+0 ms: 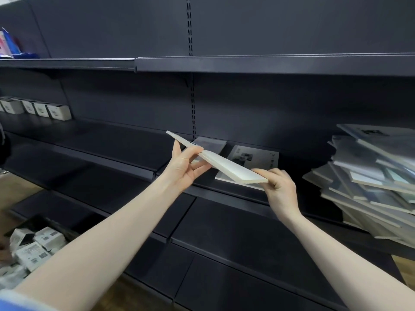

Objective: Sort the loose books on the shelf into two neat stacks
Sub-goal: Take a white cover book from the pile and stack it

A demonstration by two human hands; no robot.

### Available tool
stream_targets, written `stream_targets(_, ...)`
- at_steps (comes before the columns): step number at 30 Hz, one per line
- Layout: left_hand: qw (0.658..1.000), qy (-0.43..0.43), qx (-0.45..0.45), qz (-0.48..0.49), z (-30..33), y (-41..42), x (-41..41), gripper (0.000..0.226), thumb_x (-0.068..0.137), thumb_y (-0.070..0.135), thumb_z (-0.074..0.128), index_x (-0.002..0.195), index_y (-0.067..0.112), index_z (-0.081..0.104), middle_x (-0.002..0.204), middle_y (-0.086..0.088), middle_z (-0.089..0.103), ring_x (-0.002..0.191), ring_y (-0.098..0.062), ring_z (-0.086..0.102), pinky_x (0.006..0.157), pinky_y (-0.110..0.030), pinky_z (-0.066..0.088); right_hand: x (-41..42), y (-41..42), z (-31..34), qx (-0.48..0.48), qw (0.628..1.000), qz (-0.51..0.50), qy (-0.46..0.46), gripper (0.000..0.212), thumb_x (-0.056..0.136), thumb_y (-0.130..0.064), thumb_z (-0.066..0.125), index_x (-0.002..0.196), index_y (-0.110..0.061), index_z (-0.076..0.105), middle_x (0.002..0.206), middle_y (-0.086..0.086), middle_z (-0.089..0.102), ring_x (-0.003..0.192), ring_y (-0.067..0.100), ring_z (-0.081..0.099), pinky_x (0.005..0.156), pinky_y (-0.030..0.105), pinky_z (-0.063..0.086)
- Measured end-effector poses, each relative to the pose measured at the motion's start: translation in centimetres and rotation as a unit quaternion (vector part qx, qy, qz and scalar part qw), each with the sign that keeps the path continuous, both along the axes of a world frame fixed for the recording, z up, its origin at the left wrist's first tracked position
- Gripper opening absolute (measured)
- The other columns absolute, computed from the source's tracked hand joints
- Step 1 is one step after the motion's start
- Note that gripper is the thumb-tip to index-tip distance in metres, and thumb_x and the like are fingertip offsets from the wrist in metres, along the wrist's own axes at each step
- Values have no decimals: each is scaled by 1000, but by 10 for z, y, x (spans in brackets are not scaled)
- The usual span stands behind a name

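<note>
Centrally, one pale book (226, 163), tilted: left hand (184, 167) pinches its upper portion, right hand (279, 185) grips its lower-right corner.

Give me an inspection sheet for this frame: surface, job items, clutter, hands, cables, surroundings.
Surface: dark metal shelf, its left stretch bare.
Job's things: held book in the air, tilted, above two books lying flat, a grey book and a white printed book; messy book pile at the right, books askew.
Clutter: small white boxes in a row far left on the shelf.
Hands: left hand grips the held book near its middle; right hand pinches its near corner.
Cables: nothing seen.
Surroundings: empty upper shelf; loose white boxes low at the left; wooden floor.
</note>
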State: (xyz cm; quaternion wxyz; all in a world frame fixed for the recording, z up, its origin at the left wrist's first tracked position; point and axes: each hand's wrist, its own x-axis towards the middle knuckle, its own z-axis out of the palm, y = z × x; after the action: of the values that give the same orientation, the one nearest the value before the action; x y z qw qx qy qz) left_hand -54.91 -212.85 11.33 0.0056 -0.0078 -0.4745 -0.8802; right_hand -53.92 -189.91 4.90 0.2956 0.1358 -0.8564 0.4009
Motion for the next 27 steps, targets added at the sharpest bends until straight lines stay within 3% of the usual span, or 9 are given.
stream_targets(6,1000,-11,16,18,7,-4,4,71,82,-10,50,140,31,39,90,-5,58,71,-22,69,57,-30,57,-2,-2,2,-37,997,34,-51,25,85,-13,69,108,-22,73,85,-11,62,86,17,50,77,26,39)
stream_targets(9,1000,-10,8,20,10,-7,5,69,83,-10,46,138,32,42,98,-6,58,68,-20,69,56,-28,56,-1,-2,3,-57,993,63,-81,28,78,-25,76,106,-25,73,94,-10,63,93,13,50,79,26,41)
stream_targets(12,1000,-7,-12,18,11,-11,6,66,82,-9,44,134,31,46,101,-5,57,63,-17,67,57,-28,56,0,0,3,-46,988,89,-116,39,75,-30,77,114,-27,69,106,-7,59,107,13,47,94,31,41)
stream_targets(16,1000,3,-28,14,13,-14,8,67,81,-9,42,134,31,47,105,-5,60,65,-17,67,58,-28,56,-3,2,1,-37,970,143,-192,57,70,-45,61,125,-35,58,129,-4,48,127,11,41,109,35,36)
stream_targets(20,999,22,-47,6,15,-16,10,69,79,-10,39,134,31,47,108,-4,63,69,-15,68,55,-25,54,-4,4,1,-15,951,194,-240,65,75,-54,51,137,-37,43,139,-6,46,129,7,40,107,26,30)
stream_targets(23,997,34,-65,-2,18,-17,11,67,80,-10,37,132,30,47,106,-1,63,65,-11,68,51,-22,52,-6,4,-2,-24,938,223,-265,82,70,-65,48,144,-33,35,145,-15,41,135,5,36,114,31,28)
stream_targets(27,993,47,-103,-17,14,-24,6,68,75,-4,41,129,36,50,105,3,65,76,-12,58,55,-21,49,-6,1,-3,-83,897,291,-322,117,46,-90,59,145,-33,31,143,-18,41,128,9,47,105,35,44)
